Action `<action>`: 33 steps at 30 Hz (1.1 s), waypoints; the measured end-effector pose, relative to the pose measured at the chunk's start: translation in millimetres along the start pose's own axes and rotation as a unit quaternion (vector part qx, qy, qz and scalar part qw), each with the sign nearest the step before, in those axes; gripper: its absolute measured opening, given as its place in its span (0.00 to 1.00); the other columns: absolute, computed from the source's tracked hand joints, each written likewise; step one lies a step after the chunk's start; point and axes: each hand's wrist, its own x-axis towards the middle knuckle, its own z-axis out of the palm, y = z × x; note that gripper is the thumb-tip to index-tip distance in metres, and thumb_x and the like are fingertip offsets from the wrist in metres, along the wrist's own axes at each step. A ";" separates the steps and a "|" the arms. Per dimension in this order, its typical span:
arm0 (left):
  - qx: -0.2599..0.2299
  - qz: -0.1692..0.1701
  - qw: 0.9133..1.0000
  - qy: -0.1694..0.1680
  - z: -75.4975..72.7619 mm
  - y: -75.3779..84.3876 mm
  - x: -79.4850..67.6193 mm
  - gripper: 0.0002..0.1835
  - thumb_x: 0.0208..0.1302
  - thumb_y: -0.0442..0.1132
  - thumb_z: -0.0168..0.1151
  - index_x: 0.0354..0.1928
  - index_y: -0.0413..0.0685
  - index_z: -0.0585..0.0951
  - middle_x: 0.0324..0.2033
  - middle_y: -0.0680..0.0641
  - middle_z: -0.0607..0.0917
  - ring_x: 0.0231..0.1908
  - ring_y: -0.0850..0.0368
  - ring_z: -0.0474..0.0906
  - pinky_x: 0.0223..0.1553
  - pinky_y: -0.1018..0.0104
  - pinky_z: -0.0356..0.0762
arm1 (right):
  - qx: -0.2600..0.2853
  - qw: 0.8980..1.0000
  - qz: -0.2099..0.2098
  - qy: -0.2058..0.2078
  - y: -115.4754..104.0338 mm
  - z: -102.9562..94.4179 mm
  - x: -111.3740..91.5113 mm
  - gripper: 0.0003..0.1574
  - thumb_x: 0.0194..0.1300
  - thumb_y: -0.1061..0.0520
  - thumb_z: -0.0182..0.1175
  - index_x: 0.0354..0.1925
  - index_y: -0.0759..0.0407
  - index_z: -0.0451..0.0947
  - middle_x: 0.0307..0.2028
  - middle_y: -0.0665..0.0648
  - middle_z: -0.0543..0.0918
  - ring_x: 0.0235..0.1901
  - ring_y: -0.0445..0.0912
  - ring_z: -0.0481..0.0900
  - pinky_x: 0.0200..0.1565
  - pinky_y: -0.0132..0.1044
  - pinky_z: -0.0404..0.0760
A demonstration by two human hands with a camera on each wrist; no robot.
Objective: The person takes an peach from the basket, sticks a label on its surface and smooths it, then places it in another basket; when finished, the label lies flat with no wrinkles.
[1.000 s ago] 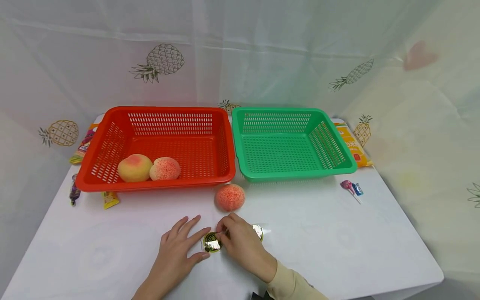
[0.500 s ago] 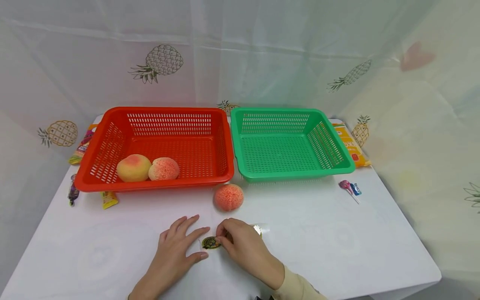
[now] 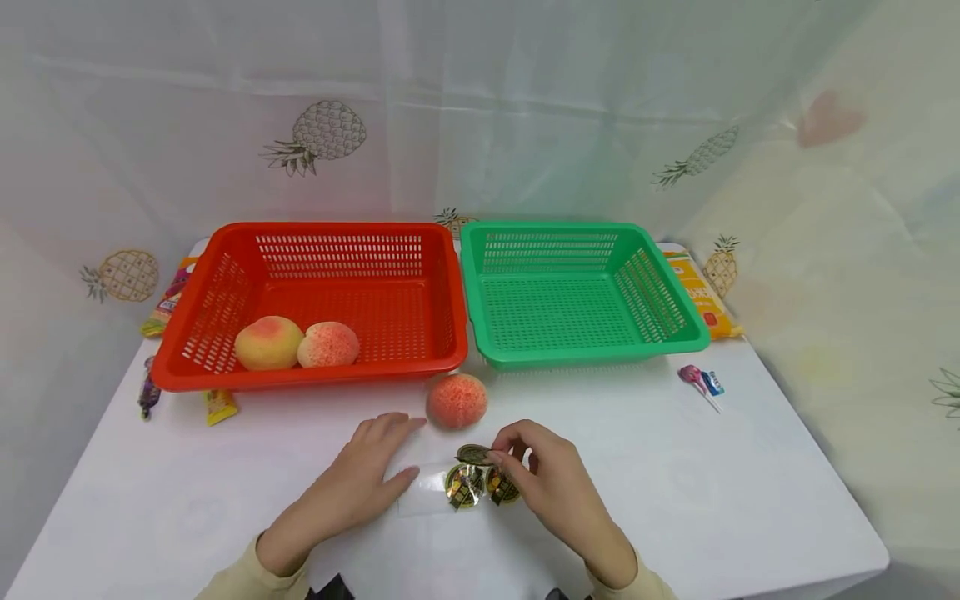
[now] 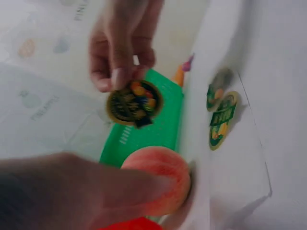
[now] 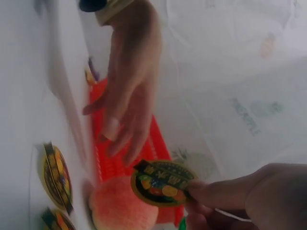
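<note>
Between thumb and fingers my right hand [image 3: 551, 479] pinches a round black-and-gold fruit sticker [image 3: 472, 455], lifted off its sheet. The right wrist view shows the fruit printed on this sticker [image 5: 164, 183]. Below it on the table lies a clear sticker sheet [image 3: 427, 493] bearing two more round stickers [image 3: 465, 486]. My left hand [image 3: 363, 479] has its fingers extended and holds nothing; its thumb is by the sheet's left part. Just beyond the hands sits a peach [image 3: 456, 402], its fuzzy surface pinkish red; the left fingertips are close to it.
A red basket [image 3: 300, 379] with a yellow peach [image 3: 268, 343] and a pink peach [image 3: 328, 344] stands behind on the left. Beside it is a green basket [image 3: 592, 357]. Snack bags flank both; a lollipop [image 3: 692, 374] lies right, wrapped candies [image 3: 221, 406] left.
The sticker has come off the sheet in my right hand, which has moved right and up. The sheet's remaining stickers now show uncovered. My left hand has shifted slightly and its fingers have moved closer together.
</note>
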 end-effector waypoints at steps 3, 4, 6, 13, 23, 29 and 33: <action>0.002 -0.012 0.996 0.086 5.6 12.3 20.4 0.31 0.51 0.51 0.62 0.58 0.50 0.68 0.47 0.45 0.73 0.47 0.48 0.69 0.45 0.54 0.71 | 0.002 1.000 -0.006 0.018 4.9 -9.3 -2.3 0.07 0.55 0.55 0.61 0.33 0.44 0.72 0.28 0.39 0.75 0.26 0.33 0.69 0.23 0.26 0.69; 0.009 -0.019 0.994 0.106 8.8 16.3 26.5 0.33 0.51 0.54 0.62 0.58 0.50 0.67 0.46 0.45 0.73 0.45 0.48 0.71 0.42 0.54 0.72 | 0.005 1.000 -0.008 0.024 6.1 -11.7 -2.9 0.07 0.56 0.55 0.61 0.33 0.45 0.73 0.28 0.40 0.76 0.27 0.33 0.70 0.24 0.26 0.69; 0.016 -0.029 0.992 0.124 16.0 23.3 37.2 0.37 0.49 0.58 0.62 0.60 0.52 0.66 0.45 0.44 0.74 0.43 0.48 0.73 0.37 0.55 0.74 | 0.006 0.999 -0.009 0.033 7.9 -15.4 -3.8 0.06 0.56 0.55 0.60 0.34 0.45 0.73 0.28 0.41 0.76 0.27 0.34 0.70 0.25 0.26 0.69; 0.021 -0.025 0.991 0.129 36.5 27.1 57.3 0.44 0.41 0.60 0.66 0.61 0.53 0.61 0.44 0.43 0.73 0.38 0.47 0.76 0.35 0.57 0.75 | 0.008 0.999 0.012 0.042 10.2 -16.5 -4.7 0.06 0.56 0.52 0.60 0.34 0.45 0.73 0.28 0.39 0.76 0.27 0.34 0.71 0.26 0.27 0.70; -0.199 -0.062 0.978 0.024 30.9 21.1 47.2 0.42 0.43 0.54 0.69 0.59 0.50 0.59 0.52 0.46 0.69 0.49 0.54 0.70 0.48 0.57 0.71 | 0.043 0.998 0.022 0.050 11.6 -19.1 -6.7 0.11 0.58 0.53 0.58 0.41 0.51 0.73 0.29 0.44 0.77 0.28 0.37 0.74 0.28 0.29 0.73; -0.582 -0.017 0.791 -0.187 1.1 12.3 25.9 0.32 0.60 0.40 0.55 0.62 0.57 0.51 0.55 0.40 0.63 0.47 0.48 0.71 0.45 0.56 0.72 | 0.173 0.980 0.093 0.030 -2.3 -26.6 -4.2 0.09 0.60 0.52 0.56 0.40 0.48 0.73 0.30 0.50 0.77 0.30 0.44 0.76 0.32 0.34 0.76; -0.721 0.037 0.646 -0.247 -6.9 5.3 17.1 0.30 0.64 0.32 0.41 0.66 0.54 0.46 0.61 0.39 0.54 0.54 0.44 0.65 0.49 0.48 0.68 | 0.270 0.955 0.121 0.002 -15.9 -27.6 0.5 0.10 0.60 0.54 0.56 0.41 0.53 0.72 0.29 0.57 0.74 0.27 0.48 0.72 0.29 0.35 0.73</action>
